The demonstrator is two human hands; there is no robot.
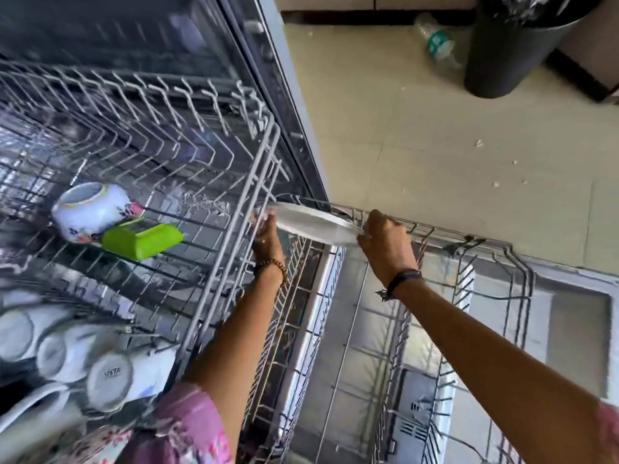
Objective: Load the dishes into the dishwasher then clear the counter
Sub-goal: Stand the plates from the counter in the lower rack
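A steel plate (310, 222) is held edge-on over the far end of the lower dishwasher rack (435, 239). My left hand (266, 237) grips its left rim and my right hand (385, 242) grips its right rim. The upper rack (264, 169) is pulled out on the left. It carries a white floral bowl (92, 209) lying on its side, a green plastic container (142, 241) beside it, and several upturned white cups (107, 380) near the front.
The open dishwasher door (576, 329) lies flat under the lower rack. On the tiled floor beyond stand a black bin (512, 45) and a fallen clear plastic bottle (435, 41). Small white crumbs dot the floor.
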